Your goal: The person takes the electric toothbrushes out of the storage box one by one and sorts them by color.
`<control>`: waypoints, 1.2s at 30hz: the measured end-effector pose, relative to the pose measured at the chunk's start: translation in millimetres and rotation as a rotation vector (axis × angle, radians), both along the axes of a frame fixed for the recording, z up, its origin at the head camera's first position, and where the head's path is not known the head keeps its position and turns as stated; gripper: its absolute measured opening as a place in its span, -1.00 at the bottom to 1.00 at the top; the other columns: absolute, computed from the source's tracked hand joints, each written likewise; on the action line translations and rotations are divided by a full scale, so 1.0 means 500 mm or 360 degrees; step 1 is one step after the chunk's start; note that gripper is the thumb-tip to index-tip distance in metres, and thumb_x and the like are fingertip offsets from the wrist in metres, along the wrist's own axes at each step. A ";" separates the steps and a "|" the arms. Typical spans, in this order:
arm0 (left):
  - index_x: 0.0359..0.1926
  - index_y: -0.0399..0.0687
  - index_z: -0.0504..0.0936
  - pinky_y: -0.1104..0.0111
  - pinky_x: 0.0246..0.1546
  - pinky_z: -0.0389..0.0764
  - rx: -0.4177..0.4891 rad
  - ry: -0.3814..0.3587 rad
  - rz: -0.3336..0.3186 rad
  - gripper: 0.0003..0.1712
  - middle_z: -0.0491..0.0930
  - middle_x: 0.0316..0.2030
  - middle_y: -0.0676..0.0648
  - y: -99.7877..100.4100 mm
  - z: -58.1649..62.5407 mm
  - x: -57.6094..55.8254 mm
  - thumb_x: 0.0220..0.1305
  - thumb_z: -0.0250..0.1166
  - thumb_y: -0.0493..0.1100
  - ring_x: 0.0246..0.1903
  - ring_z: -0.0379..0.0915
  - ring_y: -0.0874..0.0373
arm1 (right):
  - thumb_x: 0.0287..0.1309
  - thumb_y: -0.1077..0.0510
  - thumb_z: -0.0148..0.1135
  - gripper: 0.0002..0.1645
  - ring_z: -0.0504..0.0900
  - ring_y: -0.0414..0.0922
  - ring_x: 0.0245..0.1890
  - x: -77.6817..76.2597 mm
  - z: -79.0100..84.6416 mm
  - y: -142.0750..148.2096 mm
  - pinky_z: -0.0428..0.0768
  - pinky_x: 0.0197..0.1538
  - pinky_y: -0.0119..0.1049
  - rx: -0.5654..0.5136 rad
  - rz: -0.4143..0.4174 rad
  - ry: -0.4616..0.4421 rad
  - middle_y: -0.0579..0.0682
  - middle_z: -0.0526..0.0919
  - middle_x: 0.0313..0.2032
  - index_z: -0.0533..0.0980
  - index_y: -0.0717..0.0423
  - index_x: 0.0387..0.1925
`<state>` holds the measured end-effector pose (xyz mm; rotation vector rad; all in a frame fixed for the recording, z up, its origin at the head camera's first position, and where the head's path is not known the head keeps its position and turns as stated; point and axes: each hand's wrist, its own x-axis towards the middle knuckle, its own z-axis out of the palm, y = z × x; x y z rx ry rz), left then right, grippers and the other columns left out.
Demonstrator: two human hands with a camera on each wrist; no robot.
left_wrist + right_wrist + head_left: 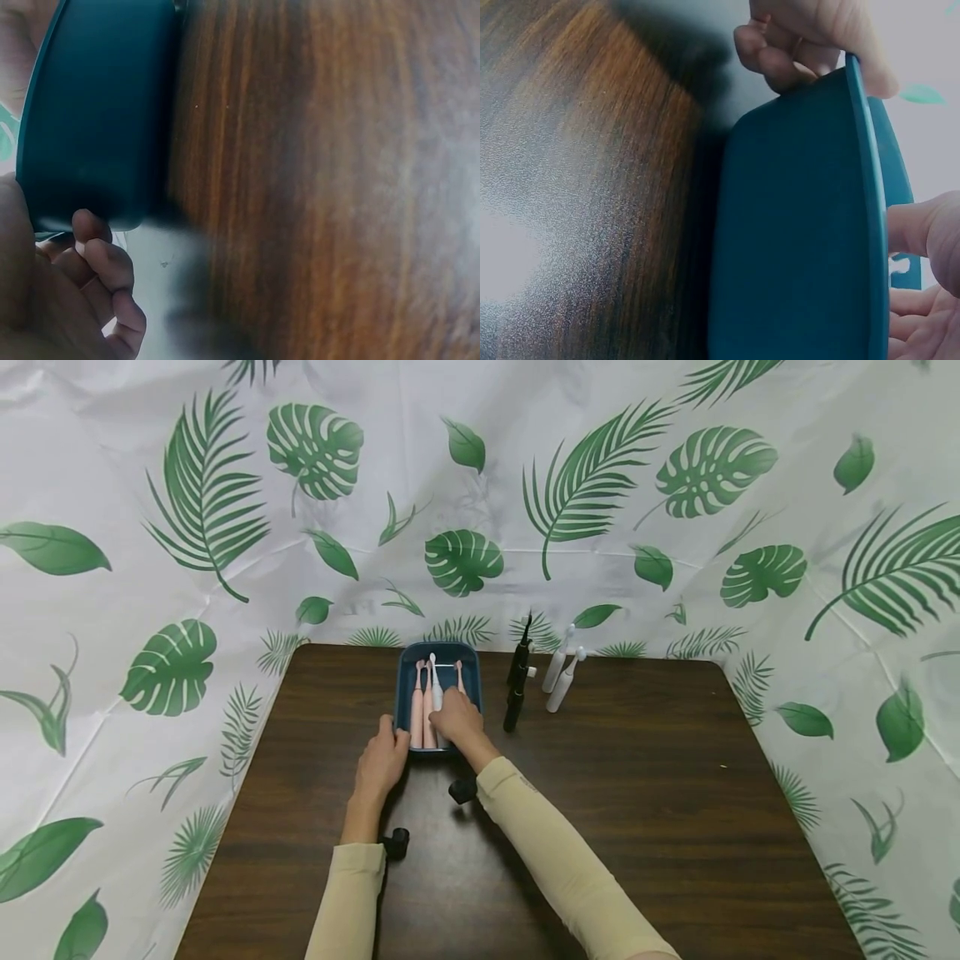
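Observation:
A dark blue rectangular bin (402,693) stands near the table's back edge. Inside lie pink electric toothbrushes (417,714), heads toward the back, and a white electric toothbrush (437,693). My left hand (384,758) grips the bin's wall at its front left corner, thumb over the rim and fingers outside, as the left wrist view also shows. My right hand (459,717) reaches over the front rim into the bin and pinches the white toothbrush. In the right wrist view, the bin's wall (795,225) hides most of what its fingers (911,225) hold.
Right of the bin, black electric toothbrushes (514,702) and white electric toothbrushes (560,689) stand or lie near the back edge. The brown wooden table (637,802) meets a leaf-printed cloth (480,485) at the back and sides.

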<state>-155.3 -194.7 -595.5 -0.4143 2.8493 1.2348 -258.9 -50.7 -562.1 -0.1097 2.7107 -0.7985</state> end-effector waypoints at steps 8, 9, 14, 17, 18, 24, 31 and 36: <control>0.33 -0.13 0.33 -0.05 -0.26 0.54 0.0005 -0.0016 0.0000 -0.52 0.65 -0.23 -0.30 -0.002 0.002 0.000 0.61 -0.10 0.05 -0.37 0.54 -0.13 | 0.41 0.06 0.34 -0.52 0.70 0.01 -0.19 0.017 0.024 0.006 0.70 -0.13 -0.06 -0.0153 -0.0046 0.0061 0.12 0.70 -0.03 0.53 0.20 0.23; 0.33 -0.12 0.32 -0.04 -0.26 0.53 0.0007 -0.0019 0.0002 -0.52 0.65 -0.23 -0.30 -0.002 0.002 0.000 0.61 -0.10 0.06 -0.37 0.54 -0.13 | 0.41 0.06 0.34 -0.52 0.71 0.00 -0.17 0.018 0.025 0.007 0.70 -0.13 -0.07 -0.0172 -0.0055 0.0064 0.11 0.71 -0.02 0.52 0.19 0.24; 0.33 -0.12 0.33 -0.04 -0.25 0.54 0.0011 -0.0018 0.0000 -0.52 0.66 -0.21 -0.30 0.002 0.004 -0.001 0.62 -0.11 0.06 -0.36 0.55 -0.13 | 0.42 0.07 0.33 -0.44 0.71 -0.01 -0.12 0.022 0.027 0.009 0.73 -0.09 -0.07 -0.0240 -0.0104 0.0062 0.11 0.71 0.06 0.49 0.15 0.35; 0.32 -0.12 0.34 -0.06 -0.24 0.55 0.0015 -0.0009 -0.0002 -0.52 0.67 -0.20 -0.31 0.003 0.004 0.000 0.61 -0.12 0.06 -0.35 0.56 -0.14 | 0.42 0.07 0.32 -0.42 0.71 0.00 -0.08 0.026 0.027 0.011 0.73 -0.05 -0.04 -0.0280 -0.0127 0.0056 0.11 0.70 0.09 0.46 0.13 0.38; 0.32 -0.12 0.34 -0.06 -0.24 0.55 0.0014 -0.0006 0.0000 -0.52 0.67 -0.20 -0.31 0.002 0.004 0.000 0.61 -0.12 0.06 -0.35 0.56 -0.14 | 0.42 0.07 0.31 -0.42 0.71 0.00 -0.07 0.028 0.028 0.012 0.73 -0.04 -0.04 -0.0296 -0.0132 0.0063 0.11 0.70 0.11 0.46 0.13 0.39; 0.33 -0.14 0.33 -0.03 -0.29 0.53 0.0014 -0.0003 0.0007 -0.53 0.65 -0.24 -0.31 -0.001 0.002 0.000 0.61 -0.10 0.04 -0.38 0.54 -0.13 | 0.42 0.09 0.29 -0.40 0.74 0.05 0.01 0.038 0.031 0.023 0.73 0.03 0.03 -0.0460 -0.0145 0.0137 0.13 0.70 0.18 0.45 0.10 0.42; 0.29 -0.13 0.35 -0.02 -0.32 0.52 0.0013 0.0007 0.0030 -0.53 0.64 -0.25 -0.31 0.001 0.003 0.001 0.59 -0.11 0.04 -0.38 0.53 -0.14 | 0.43 0.08 0.30 -0.41 0.73 0.08 0.06 0.043 0.046 0.035 0.71 0.05 0.08 -0.0575 -0.0126 0.0203 0.10 0.69 0.21 0.47 0.03 0.42; 0.27 -0.11 0.35 0.03 -0.36 0.50 0.0026 0.0008 0.0028 -0.56 0.63 -0.27 -0.28 0.004 0.004 0.001 0.59 -0.10 0.04 -0.41 0.51 -0.13 | 0.42 0.09 0.28 -0.39 0.75 0.02 0.06 0.052 0.063 0.042 0.74 -0.01 0.04 -0.0666 -0.0123 0.0233 0.07 0.68 0.23 0.46 0.01 0.44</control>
